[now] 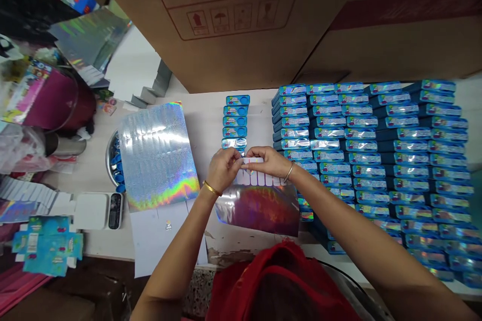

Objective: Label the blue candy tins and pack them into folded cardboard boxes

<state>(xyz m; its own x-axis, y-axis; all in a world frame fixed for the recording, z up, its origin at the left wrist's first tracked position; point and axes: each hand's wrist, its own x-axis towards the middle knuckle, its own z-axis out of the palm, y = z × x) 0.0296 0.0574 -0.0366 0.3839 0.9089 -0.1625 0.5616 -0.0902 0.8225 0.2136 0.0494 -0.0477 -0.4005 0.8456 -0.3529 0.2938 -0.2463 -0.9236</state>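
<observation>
Pinches a small white strip (256, 160) with both hands, with the fingertips of the left hand (226, 167) closed at one end and the thumb and fingers of the right hand (270, 161) gripping along the rest. Holds it near the far edge of a sheet (259, 210) on the counter (201, 115), dark and glossy in its near part, with a row of white tabs in its far part. Wears a gold bangle (213, 188) on the left wrist and a silver bangle (289, 172) on the right. Has a short column of blue boxes (235, 121) just beyond the fingertips, with a shiny band on the nearest whole one. Faces a big carton (241, 50), printed in red. To the right, has many more boxes (363, 145) in close rows, with shiny labels on the upper faces. To the left, has silver sheets (158, 155) over white paper (156, 243), partly covering a metal bowl (109, 160) of blue pieces (118, 166). Farther left, has a white device (90, 210), a flattened box (48, 246) and a purple bin (56, 98).
</observation>
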